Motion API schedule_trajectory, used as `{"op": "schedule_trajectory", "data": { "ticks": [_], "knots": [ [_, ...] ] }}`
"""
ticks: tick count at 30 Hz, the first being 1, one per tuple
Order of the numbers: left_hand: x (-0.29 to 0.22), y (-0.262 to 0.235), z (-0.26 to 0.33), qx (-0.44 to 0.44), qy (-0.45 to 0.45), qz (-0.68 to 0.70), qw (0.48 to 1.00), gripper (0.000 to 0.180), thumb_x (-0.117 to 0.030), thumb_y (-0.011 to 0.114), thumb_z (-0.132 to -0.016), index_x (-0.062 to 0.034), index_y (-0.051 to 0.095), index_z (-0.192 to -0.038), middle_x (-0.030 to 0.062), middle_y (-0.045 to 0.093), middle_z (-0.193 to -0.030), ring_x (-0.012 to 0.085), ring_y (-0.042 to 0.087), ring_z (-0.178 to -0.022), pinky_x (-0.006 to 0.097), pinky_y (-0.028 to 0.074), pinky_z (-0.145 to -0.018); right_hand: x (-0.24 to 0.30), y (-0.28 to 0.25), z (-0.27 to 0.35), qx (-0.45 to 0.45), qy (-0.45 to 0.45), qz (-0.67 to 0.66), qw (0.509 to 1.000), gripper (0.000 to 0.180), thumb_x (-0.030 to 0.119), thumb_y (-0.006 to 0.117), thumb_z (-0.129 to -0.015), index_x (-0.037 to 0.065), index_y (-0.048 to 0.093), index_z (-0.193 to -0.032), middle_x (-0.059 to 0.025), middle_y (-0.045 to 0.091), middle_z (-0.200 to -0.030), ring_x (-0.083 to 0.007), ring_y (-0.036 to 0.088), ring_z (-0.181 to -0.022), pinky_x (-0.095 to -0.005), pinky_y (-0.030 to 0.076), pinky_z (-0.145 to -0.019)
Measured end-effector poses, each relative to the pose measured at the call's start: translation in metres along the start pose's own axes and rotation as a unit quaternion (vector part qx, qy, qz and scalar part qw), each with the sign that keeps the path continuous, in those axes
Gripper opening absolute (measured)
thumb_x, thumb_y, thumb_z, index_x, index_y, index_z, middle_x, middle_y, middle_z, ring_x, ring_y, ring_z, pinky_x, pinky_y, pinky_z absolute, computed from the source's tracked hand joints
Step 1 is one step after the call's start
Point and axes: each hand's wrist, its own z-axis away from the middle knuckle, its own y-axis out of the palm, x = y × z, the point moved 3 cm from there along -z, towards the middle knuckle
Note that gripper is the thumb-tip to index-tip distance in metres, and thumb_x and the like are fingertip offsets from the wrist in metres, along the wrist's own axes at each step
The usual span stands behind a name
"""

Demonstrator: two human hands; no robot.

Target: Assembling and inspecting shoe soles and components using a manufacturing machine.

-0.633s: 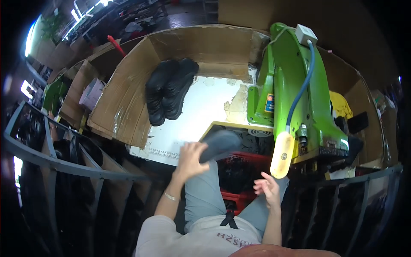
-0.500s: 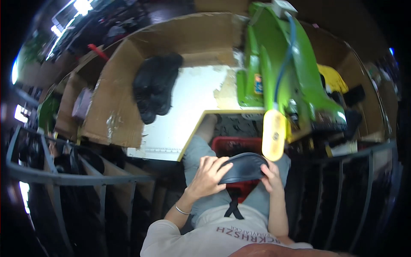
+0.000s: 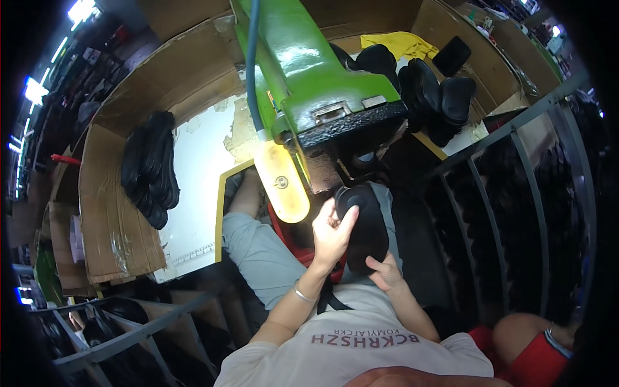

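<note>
A black shoe sole (image 3: 366, 227) is held up over the person's lap, just near of the green machine (image 3: 303, 71) and below its dark base plate (image 3: 351, 126). Both hands are clamped on it. The left hand (image 3: 330, 233) grips the sole's left edge and far end, fingers (image 3: 348, 218) curled over the top surface and the thumb side against the rim. The right hand (image 3: 387, 272) holds the near end from underneath, its fingertips pressed to the lower edge. The two hands sit close to each other, with the sole spanning the gap between them, tilted so that its long axis runs from near to far.

Just left of the left hand hangs a yellow oval guard (image 3: 282, 180), fixed to the machine beneath a blue hose (image 3: 250, 64) that runs up along the green body. Under the hands shows a red stool or frame (image 3: 298, 248) and the person's grey trouser legs (image 3: 258, 251).

On the white table (image 3: 203, 168) to the left, well apart from the hands, lies a stack of black soles (image 3: 151, 168), walled in by a cardboard surround (image 3: 109, 219). On the far right, beyond the machine, more black soles (image 3: 438, 97) stand bunched together beside a yellow cloth (image 3: 396, 44). Grey metal racks (image 3: 509, 193) curve along the right side, and another rack (image 3: 129, 329) along the near left.
</note>
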Motion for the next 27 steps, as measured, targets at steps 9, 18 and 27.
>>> {"op": "schedule_trajectory", "data": {
  "ticks": [9, 18, 27],
  "knots": [
    [-0.016, -0.015, -0.001, -0.076, 0.054, -0.059, 0.994, 0.012, 0.001, 0.064, -0.083, 0.0046, 0.061, -0.095, 0.0044, 0.064, -0.083, 0.0055, 0.057, -0.07, 0.018, 0.046, -0.064, 0.016, 0.012, 0.002, -0.018, -0.006, 0.054, 0.998, 0.057, -0.007, 0.063, -0.068, -0.008, 0.046, -0.123, -0.0151, 0.056, -0.118, -0.0242, 0.056, -0.108, -0.0355, 0.043, -0.096],
    [-0.014, -0.024, -0.009, -0.046, 0.043, -0.001, 0.998, 0.018, 0.003, 0.066, -0.079, 0.0051, 0.06, -0.096, 0.0078, 0.064, -0.089, 0.0085, 0.059, -0.076, 0.021, 0.048, -0.071, 0.129, 0.017, -0.026, -0.141, -0.217, 0.101, 0.961, 0.033, -0.004, 0.06, -0.076, -0.005, 0.053, -0.108, -0.0121, 0.061, -0.1, -0.02, 0.06, -0.092, -0.031, 0.049, -0.084],
    [-0.044, -0.069, 0.003, -0.101, 0.101, 0.016, 0.99, 0.032, 0.008, 0.065, -0.075, 0.0043, 0.057, -0.106, 0.0039, 0.06, -0.091, 0.011, 0.057, -0.082, 0.024, 0.047, -0.074, 0.131, 0.069, -0.072, -0.068, -0.144, 0.146, 0.976, 0.027, 0.0, 0.066, -0.071, -0.002, 0.059, -0.097, -0.0078, 0.063, -0.088, -0.0149, 0.061, -0.079, -0.0265, 0.049, -0.076]
  ]
}}
